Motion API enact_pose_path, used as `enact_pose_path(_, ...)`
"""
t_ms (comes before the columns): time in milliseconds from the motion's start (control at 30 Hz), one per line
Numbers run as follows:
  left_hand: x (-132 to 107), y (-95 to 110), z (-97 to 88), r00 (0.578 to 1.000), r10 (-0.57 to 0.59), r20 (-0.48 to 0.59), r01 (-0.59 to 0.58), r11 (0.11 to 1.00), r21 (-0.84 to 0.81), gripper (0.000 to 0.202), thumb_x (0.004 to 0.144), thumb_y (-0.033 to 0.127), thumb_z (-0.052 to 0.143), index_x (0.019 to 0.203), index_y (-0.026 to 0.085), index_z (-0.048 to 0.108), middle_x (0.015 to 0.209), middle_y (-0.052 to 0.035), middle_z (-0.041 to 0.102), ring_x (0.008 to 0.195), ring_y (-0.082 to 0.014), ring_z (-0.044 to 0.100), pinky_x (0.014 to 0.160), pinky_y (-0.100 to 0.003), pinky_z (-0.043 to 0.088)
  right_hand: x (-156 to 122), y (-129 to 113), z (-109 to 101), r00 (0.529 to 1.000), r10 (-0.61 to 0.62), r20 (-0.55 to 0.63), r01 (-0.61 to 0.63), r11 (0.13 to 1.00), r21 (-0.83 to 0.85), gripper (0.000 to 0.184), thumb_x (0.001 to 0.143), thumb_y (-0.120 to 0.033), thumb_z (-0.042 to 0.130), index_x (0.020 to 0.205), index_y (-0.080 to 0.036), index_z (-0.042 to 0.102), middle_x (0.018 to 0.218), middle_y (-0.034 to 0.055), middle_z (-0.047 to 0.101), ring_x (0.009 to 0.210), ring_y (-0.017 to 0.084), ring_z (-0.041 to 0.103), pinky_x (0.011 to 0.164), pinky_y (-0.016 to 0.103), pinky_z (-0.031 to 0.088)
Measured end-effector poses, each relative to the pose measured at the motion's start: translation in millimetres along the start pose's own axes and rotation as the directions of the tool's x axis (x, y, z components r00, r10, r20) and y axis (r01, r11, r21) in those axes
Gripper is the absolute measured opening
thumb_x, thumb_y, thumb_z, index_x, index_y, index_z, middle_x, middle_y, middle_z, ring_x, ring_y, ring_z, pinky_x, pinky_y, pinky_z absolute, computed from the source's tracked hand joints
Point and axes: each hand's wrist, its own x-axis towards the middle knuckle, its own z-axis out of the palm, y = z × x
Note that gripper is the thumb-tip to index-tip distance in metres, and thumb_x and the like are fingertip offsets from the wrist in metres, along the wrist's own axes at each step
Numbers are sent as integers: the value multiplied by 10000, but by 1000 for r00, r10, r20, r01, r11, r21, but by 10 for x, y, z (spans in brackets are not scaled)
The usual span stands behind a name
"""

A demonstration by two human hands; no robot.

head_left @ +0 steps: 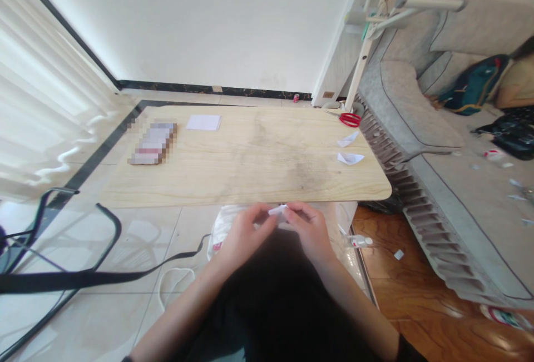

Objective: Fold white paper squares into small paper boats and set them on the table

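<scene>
Between both hands is a small piece of folded white paper (277,210), held just in front of the table's near edge. My left hand (249,229) pinches its left end with thumb and fingers. At the other end my right hand (307,226) is closed on the same paper. Two folded paper pieces, an upper one (348,139) and a lower one (350,158), lie on the right part of the wooden table (250,156). Red-handled scissors (349,120) rest at the far right corner. A stack of white paper (203,122) lies at the back left.
A blurred-out phone-like object (153,143) sits on the table's left side. To the right stands a grey sofa (425,95) with a backpack (473,87) and part of another person. A plastic bottle (359,241) and a paper scrap (399,254) are low at right. A black strap (104,277) crosses at left.
</scene>
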Motion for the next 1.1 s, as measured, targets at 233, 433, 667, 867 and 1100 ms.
enact_pose_path(233,7,-4,-13,1000,24,-5,-24,1000,5,240,893,358,586,962,162,707,875,-61,752,799,-205,702,718,-292,535,14,-23,-72,997,-13,79,28,979,-204,178,784,-361,729,816,-187,748,760,36,736,713,193,660,670,300,520)
enact_pose_path(433,-6,88,-24,998,-7,55,11,998,-66,274,907,365,569,964,149,728,808,-53,757,690,-177,697,680,-268,536,-1,-44,-24,998,50,45,-49,998,-35,200,751,-383,745,800,-190,758,740,28,748,680,187,664,645,296,534)
enact_pose_path(667,-11,57,-42,996,5,84,3,996,-90,273,913,376,574,983,164,731,830,-52,761,735,-190,712,722,-281,546,7,-46,-33,997,53,54,-51,998,-40,207,737,-390,750,790,-189,751,737,27,740,685,185,660,652,298,539)
enact_pose_path(867,-3,32,-50,993,44,111,-39,998,-52,261,919,370,561,942,188,747,828,-45,767,762,-209,718,743,-297,547,24,-104,-84,997,40,72,-30,990,-139,236,757,-413,713,734,-179,742,677,30,710,627,176,633,598,282,518)
enact_pose_path(1100,-8,78,-12,996,-41,78,52,989,-140,313,901,422,579,975,163,739,816,-53,767,743,-210,714,701,-284,541,-1,-90,-35,999,40,1,-39,994,-105,230,736,-420,728,726,-191,750,639,26,706,581,178,630,551,287,525)
